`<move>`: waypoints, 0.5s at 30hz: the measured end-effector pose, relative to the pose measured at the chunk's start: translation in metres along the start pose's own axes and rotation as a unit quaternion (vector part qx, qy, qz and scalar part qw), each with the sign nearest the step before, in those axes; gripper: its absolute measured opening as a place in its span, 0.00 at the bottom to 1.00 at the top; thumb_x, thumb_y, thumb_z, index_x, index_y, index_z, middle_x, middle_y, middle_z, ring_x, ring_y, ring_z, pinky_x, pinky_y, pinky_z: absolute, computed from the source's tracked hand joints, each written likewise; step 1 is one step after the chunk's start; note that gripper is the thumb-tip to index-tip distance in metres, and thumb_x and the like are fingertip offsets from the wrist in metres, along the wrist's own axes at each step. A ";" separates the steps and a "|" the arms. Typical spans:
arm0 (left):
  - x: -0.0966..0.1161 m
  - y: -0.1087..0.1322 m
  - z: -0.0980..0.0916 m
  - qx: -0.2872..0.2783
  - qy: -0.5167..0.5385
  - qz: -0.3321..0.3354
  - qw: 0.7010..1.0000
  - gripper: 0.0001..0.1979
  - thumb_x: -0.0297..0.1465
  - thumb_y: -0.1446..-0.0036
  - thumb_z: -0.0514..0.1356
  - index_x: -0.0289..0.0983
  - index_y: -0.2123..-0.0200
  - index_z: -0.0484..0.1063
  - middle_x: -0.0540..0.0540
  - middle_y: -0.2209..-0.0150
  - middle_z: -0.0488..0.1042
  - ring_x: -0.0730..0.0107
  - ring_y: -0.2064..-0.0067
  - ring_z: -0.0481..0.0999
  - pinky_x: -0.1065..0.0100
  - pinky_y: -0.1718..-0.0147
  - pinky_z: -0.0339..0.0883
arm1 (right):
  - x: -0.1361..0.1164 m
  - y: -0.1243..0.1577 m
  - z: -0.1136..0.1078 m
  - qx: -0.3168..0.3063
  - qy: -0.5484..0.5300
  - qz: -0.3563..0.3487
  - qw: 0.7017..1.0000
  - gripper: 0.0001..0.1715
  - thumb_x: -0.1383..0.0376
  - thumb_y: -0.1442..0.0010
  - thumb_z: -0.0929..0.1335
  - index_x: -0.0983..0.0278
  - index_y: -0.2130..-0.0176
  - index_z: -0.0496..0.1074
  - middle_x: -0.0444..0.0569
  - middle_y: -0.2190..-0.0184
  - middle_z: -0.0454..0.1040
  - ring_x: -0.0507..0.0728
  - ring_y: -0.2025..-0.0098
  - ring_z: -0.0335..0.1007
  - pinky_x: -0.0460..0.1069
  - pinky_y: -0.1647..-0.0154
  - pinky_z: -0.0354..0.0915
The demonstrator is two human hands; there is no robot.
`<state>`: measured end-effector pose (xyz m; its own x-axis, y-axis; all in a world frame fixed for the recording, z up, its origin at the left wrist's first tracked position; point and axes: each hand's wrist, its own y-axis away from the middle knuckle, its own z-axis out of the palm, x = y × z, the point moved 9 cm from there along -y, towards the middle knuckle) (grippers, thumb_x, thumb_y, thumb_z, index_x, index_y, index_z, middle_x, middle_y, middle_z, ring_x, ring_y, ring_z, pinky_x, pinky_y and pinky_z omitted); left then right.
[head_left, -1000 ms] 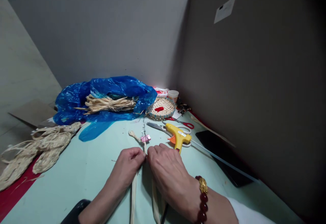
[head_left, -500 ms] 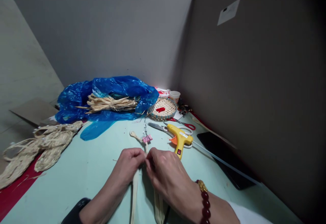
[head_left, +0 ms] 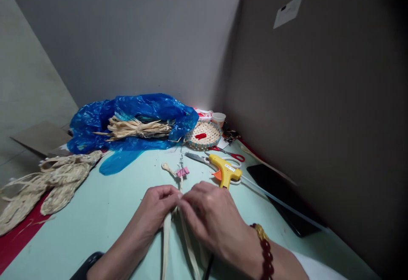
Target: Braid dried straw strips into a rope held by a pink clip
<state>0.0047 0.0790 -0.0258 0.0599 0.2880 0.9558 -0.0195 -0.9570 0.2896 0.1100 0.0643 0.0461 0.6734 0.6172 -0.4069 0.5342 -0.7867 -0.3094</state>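
A pale plant-fibre braid [head_left: 181, 184] runs toward me from a pink binder clip [head_left: 183, 172] on the table, its short tail curling off to the left. My left hand [head_left: 157, 205] pinches the near end of the braid between thumb and fingertips. Close against it, my right hand [head_left: 213, 216], with a beaded bracelet on the wrist, has its fingers bent at the same spot; the fingertips are partly hidden. Loose flat fibre strands [head_left: 166, 241] hang below the hands toward the table's front edge.
A yellow glue gun [head_left: 225, 169] lies over scissors [head_left: 197, 157], right of the clip. Farther back are a round woven tray [head_left: 192, 142], a cup [head_left: 218, 118] and a blue plastic bag [head_left: 149, 101] with a fibre bundle [head_left: 140, 128]. Woven pieces [head_left: 60, 195] lie left, a black tablet-like slab [head_left: 280, 199] right.
My right hand has shifted slightly to the right, its fingers more spread out. One strand now hangs down between my hands. My left hand keeps its pinch.
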 end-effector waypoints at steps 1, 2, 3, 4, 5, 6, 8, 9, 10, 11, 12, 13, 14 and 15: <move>-0.001 0.001 -0.001 0.000 0.002 -0.005 1.000 0.11 0.36 0.54 0.62 0.34 0.78 0.70 0.57 0.83 0.60 0.81 0.81 0.54 0.77 0.82 0.45 | 0.008 -0.002 -0.006 0.017 -0.040 0.024 0.999 0.14 0.64 0.34 0.61 0.65 0.64 0.74 0.49 0.68 0.75 0.55 0.65 0.69 0.49 0.63 0.59; -0.002 0.001 -0.001 -0.002 0.004 -0.010 1.000 0.11 0.37 0.54 0.63 0.34 0.77 0.70 0.58 0.84 0.58 0.81 0.82 0.52 0.77 0.83 0.43 | 0.016 -0.003 -0.009 0.026 -0.074 0.049 0.996 0.13 0.65 0.35 0.61 0.65 0.62 0.74 0.49 0.66 0.76 0.55 0.62 0.69 0.48 0.61 0.59; -0.003 0.001 0.000 -0.005 0.007 -0.015 1.000 0.12 0.38 0.54 0.63 0.34 0.77 0.70 0.59 0.85 0.57 0.82 0.83 0.50 0.77 0.84 0.41 | 0.023 -0.005 -0.008 0.023 -0.105 0.073 0.992 0.12 0.65 0.35 0.62 0.65 0.60 0.74 0.49 0.65 0.76 0.55 0.61 0.69 0.48 0.61 0.59; -0.003 0.001 0.000 -0.009 0.011 -0.019 1.000 0.13 0.39 0.55 0.64 0.34 0.77 0.70 0.59 0.85 0.57 0.83 0.83 0.49 0.77 0.84 0.40 | 0.028 -0.006 -0.004 0.004 -0.137 0.091 0.986 0.12 0.64 0.36 0.62 0.65 0.60 0.74 0.49 0.65 0.76 0.55 0.61 0.69 0.48 0.61 0.59; -0.004 0.001 0.002 -0.014 0.018 -0.023 0.999 0.13 0.39 0.56 0.65 0.35 0.77 0.70 0.58 0.86 0.58 0.83 0.84 0.50 0.77 0.84 0.41 | 0.030 -0.006 0.004 -0.025 -0.175 0.103 0.979 0.12 0.64 0.35 0.62 0.65 0.61 0.73 0.48 0.67 0.76 0.55 0.62 0.70 0.47 0.62 0.59; -0.005 0.001 0.003 -0.021 0.029 -0.027 0.999 0.13 0.39 0.57 0.65 0.35 0.77 0.70 0.57 0.86 0.61 0.82 0.84 0.53 0.77 0.84 0.44 | 0.030 -0.006 0.012 -0.058 -0.218 0.110 0.968 0.13 0.63 0.35 0.61 0.65 0.63 0.73 0.47 0.70 0.76 0.54 0.65 0.70 0.47 0.64 0.59; -0.005 0.000 0.005 -0.032 0.050 -0.031 0.998 0.13 0.39 0.58 0.66 0.35 0.77 0.70 0.54 0.84 0.66 0.77 0.83 0.61 0.76 0.82 0.51 | 0.027 -0.005 0.026 -0.101 -0.290 0.118 0.944 0.13 0.63 0.34 0.60 0.65 0.64 0.71 0.44 0.77 0.74 0.52 0.70 0.70 0.46 0.66 0.59; -0.005 0.000 0.005 -0.033 0.052 -0.032 0.998 0.13 0.39 0.59 0.66 0.35 0.77 0.70 0.53 0.84 0.67 0.76 0.82 0.62 0.75 0.81 0.53 | 0.026 -0.005 0.029 -0.105 -0.306 0.122 0.938 0.13 0.64 0.34 0.60 0.65 0.63 0.70 0.43 0.78 0.73 0.52 0.72 0.69 0.45 0.67 0.58; -0.005 -0.001 0.003 -0.031 0.045 -0.032 0.998 0.13 0.39 0.59 0.66 0.35 0.77 0.71 0.54 0.84 0.66 0.77 0.82 0.62 0.75 0.81 0.52 | 0.027 -0.005 0.031 -0.099 -0.304 0.128 0.939 0.12 0.64 0.35 0.60 0.65 0.63 0.70 0.43 0.78 0.72 0.51 0.73 0.68 0.45 0.69 0.58; -0.005 -0.001 0.001 -0.024 0.029 -0.030 0.999 0.12 0.39 0.59 0.65 0.35 0.77 0.71 0.55 0.85 0.64 0.78 0.83 0.59 0.76 0.82 0.49 | 0.028 -0.005 0.031 -0.089 -0.291 0.134 0.943 0.12 0.64 0.35 0.60 0.65 0.63 0.71 0.43 0.77 0.72 0.51 0.72 0.67 0.45 0.70 0.57; -0.004 -0.001 -0.002 -0.016 0.005 -0.026 1.000 0.12 0.38 0.58 0.65 0.35 0.76 0.72 0.57 0.85 0.62 0.80 0.83 0.55 0.76 0.83 0.45 | 0.030 -0.005 0.030 -0.078 -0.272 0.136 0.949 0.12 0.64 0.36 0.61 0.65 0.64 0.72 0.44 0.75 0.72 0.51 0.72 0.66 0.45 0.71 0.55; -0.002 -0.002 -0.005 -0.007 -0.023 -0.018 1.000 0.11 0.38 0.58 0.65 0.35 0.76 0.73 0.58 0.85 0.59 0.81 0.83 0.51 0.76 0.83 0.43 | 0.031 -0.006 0.028 -0.066 -0.255 0.135 0.955 0.12 0.64 0.37 0.61 0.65 0.66 0.72 0.45 0.74 0.73 0.52 0.71 0.65 0.45 0.71 0.54; 0.001 -0.002 -0.007 0.000 -0.052 -0.005 0.999 0.11 0.38 0.57 0.64 0.35 0.76 0.73 0.58 0.85 0.58 0.80 0.83 0.50 0.75 0.83 0.42 | 0.031 -0.008 0.027 -0.057 -0.245 0.132 0.959 0.13 0.65 0.37 0.61 0.66 0.67 0.73 0.45 0.73 0.73 0.52 0.70 0.64 0.45 0.71 0.54; 0.006 -0.002 -0.009 0.006 -0.081 0.014 0.997 0.11 0.39 0.56 0.64 0.35 0.76 0.74 0.58 0.85 0.58 0.79 0.82 0.51 0.75 0.83 0.44 | 0.031 -0.009 0.027 -0.051 -0.242 0.126 0.961 0.14 0.65 0.37 0.61 0.66 0.68 0.73 0.45 0.73 0.73 0.51 0.70 0.63 0.45 0.72 0.53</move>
<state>-0.0037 0.0827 -0.0205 0.2199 0.2522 0.9424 -0.0112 -0.9653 0.2610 0.1129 0.0904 0.0131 0.4852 0.3121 -0.8168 0.4498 -0.8902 -0.0729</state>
